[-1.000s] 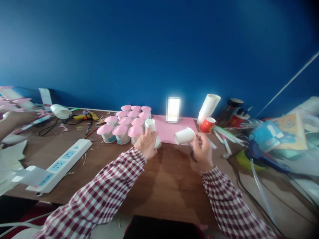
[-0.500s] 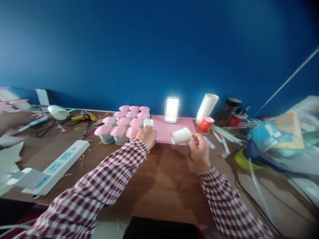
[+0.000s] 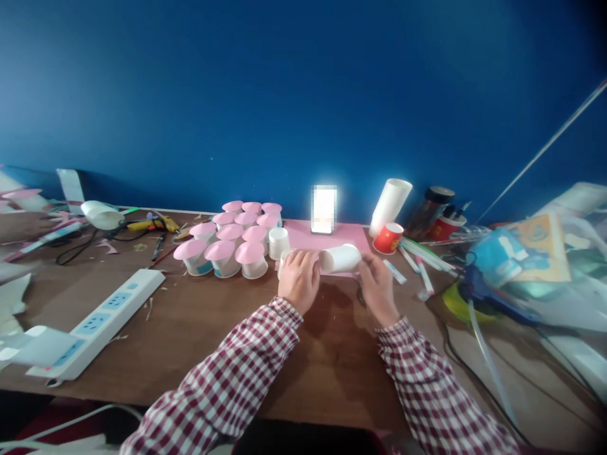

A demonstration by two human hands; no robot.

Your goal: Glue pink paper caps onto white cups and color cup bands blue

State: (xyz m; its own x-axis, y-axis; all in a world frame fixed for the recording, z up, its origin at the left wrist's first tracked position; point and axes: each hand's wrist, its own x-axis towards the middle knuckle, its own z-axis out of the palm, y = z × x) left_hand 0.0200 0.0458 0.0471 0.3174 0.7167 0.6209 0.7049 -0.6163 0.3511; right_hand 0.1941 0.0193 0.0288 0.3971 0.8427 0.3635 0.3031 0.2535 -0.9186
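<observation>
My left hand (image 3: 298, 281) is closed round a white paper cup (image 3: 286, 258) lying on its side. My right hand (image 3: 377, 287) grips another white paper cup (image 3: 339, 259), held sideways with its mouth toward the left hand. The two cups are close together above a pink paper sheet (image 3: 303, 235). One small white cup (image 3: 277, 242) stands upright just left of the hands. Beside it sits a cluster of several upturned cups with pink round tops (image 3: 232, 243).
A white power strip (image 3: 97, 321) lies at the left. A tall stack of white cups (image 3: 390, 206), a red cup (image 3: 387, 237) and several pens (image 3: 420, 262) sit at the right, with a blue glue gun (image 3: 493, 297) and cables. A lit phone (image 3: 324, 209) leans on the blue wall.
My left hand left the upright white cup by the pink-topped cluster and moved right with a cup toward the right hand's cup. The view shifted slightly.
</observation>
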